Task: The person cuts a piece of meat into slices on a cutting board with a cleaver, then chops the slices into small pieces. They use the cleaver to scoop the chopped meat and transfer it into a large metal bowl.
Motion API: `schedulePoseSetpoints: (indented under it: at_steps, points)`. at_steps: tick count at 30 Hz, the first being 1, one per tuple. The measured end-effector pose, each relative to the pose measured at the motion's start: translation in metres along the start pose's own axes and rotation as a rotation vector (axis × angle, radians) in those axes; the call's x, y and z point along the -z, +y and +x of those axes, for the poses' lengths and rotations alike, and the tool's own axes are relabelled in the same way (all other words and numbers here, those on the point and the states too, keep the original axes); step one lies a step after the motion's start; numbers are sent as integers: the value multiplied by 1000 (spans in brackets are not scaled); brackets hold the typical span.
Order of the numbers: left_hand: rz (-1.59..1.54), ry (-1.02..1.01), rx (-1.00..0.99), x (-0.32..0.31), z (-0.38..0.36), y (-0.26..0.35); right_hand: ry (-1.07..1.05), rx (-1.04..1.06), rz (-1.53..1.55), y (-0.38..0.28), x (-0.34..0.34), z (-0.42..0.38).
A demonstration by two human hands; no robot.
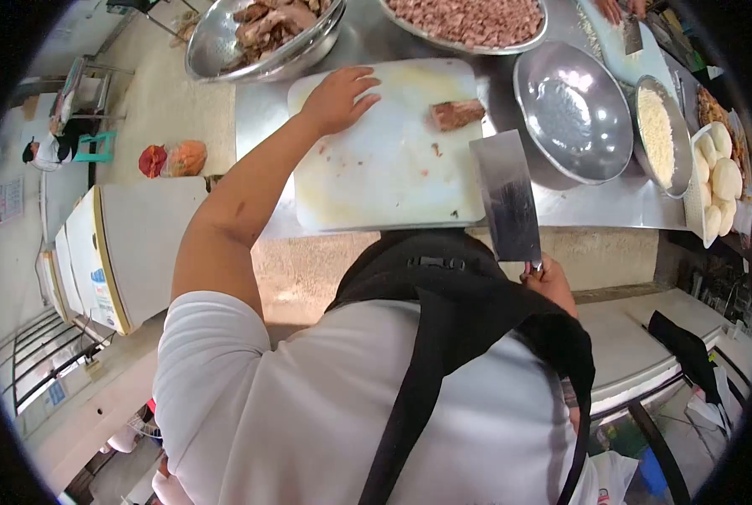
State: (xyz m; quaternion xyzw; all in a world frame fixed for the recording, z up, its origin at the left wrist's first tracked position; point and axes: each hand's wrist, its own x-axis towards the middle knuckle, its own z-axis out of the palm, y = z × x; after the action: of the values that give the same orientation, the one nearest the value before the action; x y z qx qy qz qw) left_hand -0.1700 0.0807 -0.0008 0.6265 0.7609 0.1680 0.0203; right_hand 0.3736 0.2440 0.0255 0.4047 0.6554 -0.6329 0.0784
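Observation:
My left hand [340, 101] rests at the upper left of a white cutting board [384, 189], fingers spread and holding nothing. A chunk of browned meat [458, 115] lies near the board's upper right corner, apart from that hand. In my right hand [551, 286] is the handle of a cleaver [511, 198], held low by my body. Its broad blade points up, beside the board's right edge. Small meat scraps dot the board.
Beyond the board stand a steel bowl of large meat pieces [203, 66] and a bowl of diced meat [477, 49]. To the right are a shiny steel bowl [570, 109], a bowl of chopped white food [656, 139] and round bread [725, 178]. Another person's hands [609, 10] work at top right.

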Motion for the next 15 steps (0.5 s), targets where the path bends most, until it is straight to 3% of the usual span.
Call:
schedulePoseSetpoints:
  at_steps: [3, 6, 9, 12, 15]
  points:
    - [-47, -67, 124, -23, -65, -9, 11, 132, -150, 17, -4, 8]
    - [-120, -41, 195, -39, -103, 0, -33, 77, -94, 10, -19, 9]
    - [-173, -13, 209, -42, -114, 33, -33, -63, -60, -18, -41, 5]
    - [-207, 39, 202, -49, -113, 51, -12, -44, 108, -5, -53, 4]
    - [-91, 194, 160, -53, -101, 66, 39, -33, 87, -7, -63, -5]
